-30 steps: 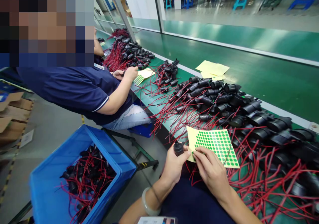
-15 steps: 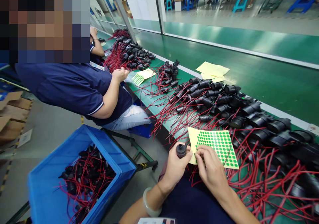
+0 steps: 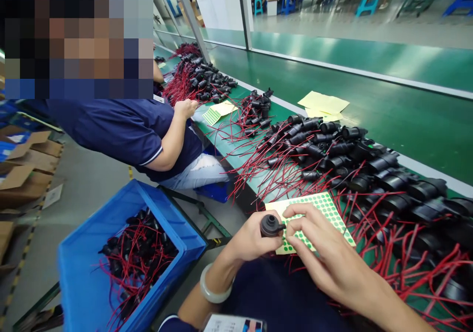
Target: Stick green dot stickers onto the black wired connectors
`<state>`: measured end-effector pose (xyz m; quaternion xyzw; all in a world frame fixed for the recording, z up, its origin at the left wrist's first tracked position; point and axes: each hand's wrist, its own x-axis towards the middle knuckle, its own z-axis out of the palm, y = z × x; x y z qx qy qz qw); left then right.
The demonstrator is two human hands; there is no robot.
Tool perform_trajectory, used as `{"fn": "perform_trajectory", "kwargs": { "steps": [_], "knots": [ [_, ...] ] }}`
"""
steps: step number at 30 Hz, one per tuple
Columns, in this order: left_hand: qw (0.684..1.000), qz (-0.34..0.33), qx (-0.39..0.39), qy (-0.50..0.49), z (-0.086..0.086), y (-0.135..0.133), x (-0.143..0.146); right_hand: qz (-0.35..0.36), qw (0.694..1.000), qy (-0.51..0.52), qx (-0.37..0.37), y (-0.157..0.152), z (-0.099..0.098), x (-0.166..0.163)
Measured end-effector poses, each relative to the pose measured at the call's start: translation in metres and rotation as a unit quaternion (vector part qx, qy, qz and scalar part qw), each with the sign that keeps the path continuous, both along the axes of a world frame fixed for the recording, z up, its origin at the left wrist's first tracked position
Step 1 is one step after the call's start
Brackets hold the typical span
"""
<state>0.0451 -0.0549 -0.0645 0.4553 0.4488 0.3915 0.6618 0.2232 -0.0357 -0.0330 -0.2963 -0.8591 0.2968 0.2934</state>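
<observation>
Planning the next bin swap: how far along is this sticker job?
Done: the blue bin holds some wired parts. In hand: left hand grips one black part; right hand touches it over the dot sheet. Left: a big pile on the belt.

A single head-worn view looks forward and down from close above the person's own left hand [image 3: 254, 238] and right hand [image 3: 325, 253]. Beyond the fingers [image 3: 295, 223] the green tabletop [image 3: 369, 110] runs away up-left; a blue bin [image 3: 111, 273] sits lower left of them.
</observation>
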Motion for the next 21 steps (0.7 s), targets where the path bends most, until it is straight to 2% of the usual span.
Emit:
{"fn": "perform_trajectory", "kwargs": {
  "steps": [3,10,21],
  "knots": [
    [1.0,-0.028,0.013,-0.002,0.001,0.0,0.001,0.021,1.0,-0.011,0.015,0.001,0.002,-0.007],
    [0.999,-0.038,0.035,0.011,0.0,0.0,0.002,-0.007,0.997,-0.021,0.073,0.002,-0.001,-0.011],
    [1.0,-0.021,0.001,-0.011,0.002,-0.001,0.002,-0.045,0.993,0.016,0.112,-0.002,-0.004,-0.011]
  ]
}}
